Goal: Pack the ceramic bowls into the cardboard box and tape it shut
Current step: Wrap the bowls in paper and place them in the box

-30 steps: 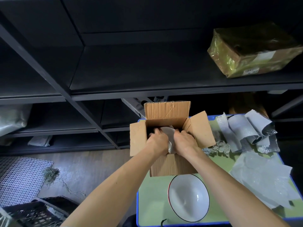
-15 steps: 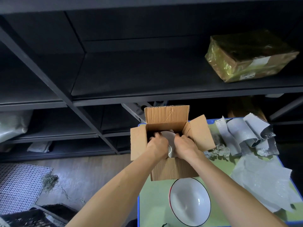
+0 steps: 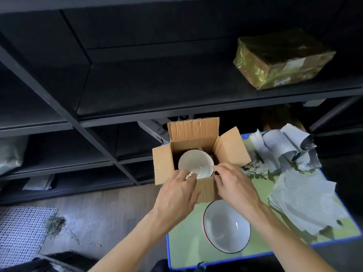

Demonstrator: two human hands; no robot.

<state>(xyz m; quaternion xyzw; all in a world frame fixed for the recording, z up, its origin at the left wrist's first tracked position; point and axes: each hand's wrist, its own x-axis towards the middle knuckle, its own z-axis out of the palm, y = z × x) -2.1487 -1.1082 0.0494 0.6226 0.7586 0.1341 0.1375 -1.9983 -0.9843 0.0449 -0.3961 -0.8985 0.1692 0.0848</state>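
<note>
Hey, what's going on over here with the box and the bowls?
A person is packing bowls into an open cardboard box on a green table. One white bowl sits inside. The left hand touches it with its fingertips, and the right hand is at its rim. A second bowl waits on the table. The flaps are up and untaped.

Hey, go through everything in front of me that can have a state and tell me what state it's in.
cardboard box: open, flaps out.
bowl in the box: inside, foot ring showing.
bowl beside the box: upright, empty, not packed.
left hand: fingertips touch the boxed bowl.
right hand: over the box's near wall, grip unclear.
parcel on the shelf: wrapped, sealed.
</note>
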